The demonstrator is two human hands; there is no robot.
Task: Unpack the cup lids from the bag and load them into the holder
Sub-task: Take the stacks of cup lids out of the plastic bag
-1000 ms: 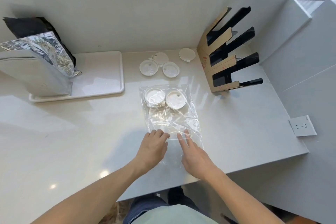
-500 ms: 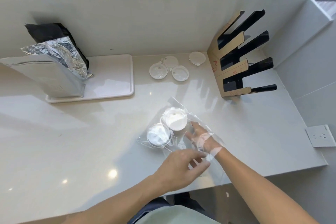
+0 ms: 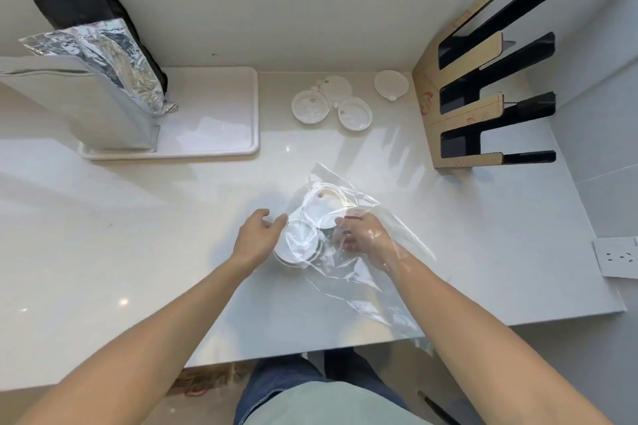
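On holder (image 3: 459, 107), red marks, no legible writing.

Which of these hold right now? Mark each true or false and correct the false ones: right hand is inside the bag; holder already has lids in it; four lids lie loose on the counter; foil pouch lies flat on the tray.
1. The right hand is inside the clear bag. True.
2. The holder already has lids. False: its slots show none.
3. Four loose lids lie on the counter. True.
4. The foil pouch lies flat on the tray. False: it stands upright.
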